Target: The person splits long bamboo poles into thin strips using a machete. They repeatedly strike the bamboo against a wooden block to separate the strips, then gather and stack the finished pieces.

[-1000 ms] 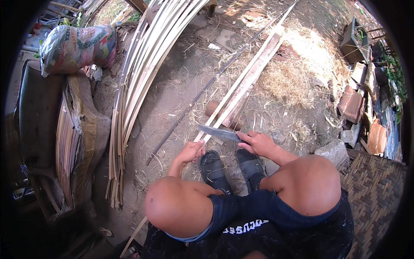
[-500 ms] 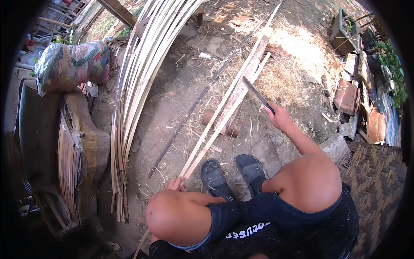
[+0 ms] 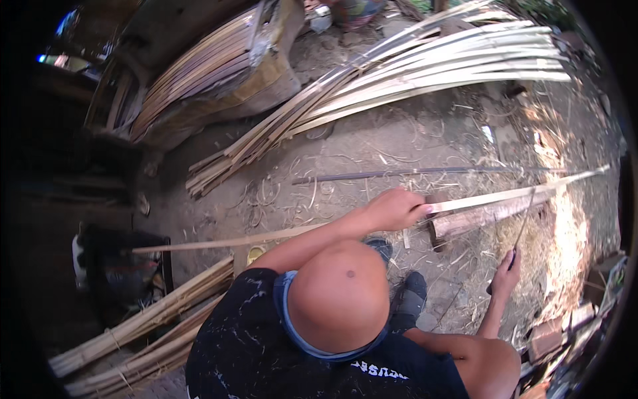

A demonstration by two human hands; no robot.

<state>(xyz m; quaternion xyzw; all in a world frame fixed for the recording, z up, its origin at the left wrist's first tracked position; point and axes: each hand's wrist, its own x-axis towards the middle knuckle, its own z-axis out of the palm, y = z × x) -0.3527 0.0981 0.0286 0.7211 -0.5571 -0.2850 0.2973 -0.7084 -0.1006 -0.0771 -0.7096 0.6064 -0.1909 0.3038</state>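
A long, pale bamboo strip [image 3: 488, 198] runs through my left hand [image 3: 399, 209], whose fingers are closed round it beyond my raised knee. Behind the hand, the strip carries on past my forearm to the far left. Its front part lies along a worn wooden board [image 3: 492, 218], propped on the ground. My right hand [image 3: 506, 274] grips the dark handle of a knife [image 3: 524, 223]. The thin blade points away from me, its tip at the strip near the board's far end; whether it touches cannot be told.
A big fan of bamboo strips [image 3: 425, 73] lies beyond the board. Tied bundles [image 3: 143, 326] rest at lower left. A worn, torn seat [image 3: 269, 83] holds more strips. A dark rod [image 3: 399, 174] lies on the ground among shavings. Bricks [image 3: 546, 339] stand at lower right.
The view has swung to the left. My left hand has moved from beside my knee to near the board, on the strip. The knife remains in my right hand.
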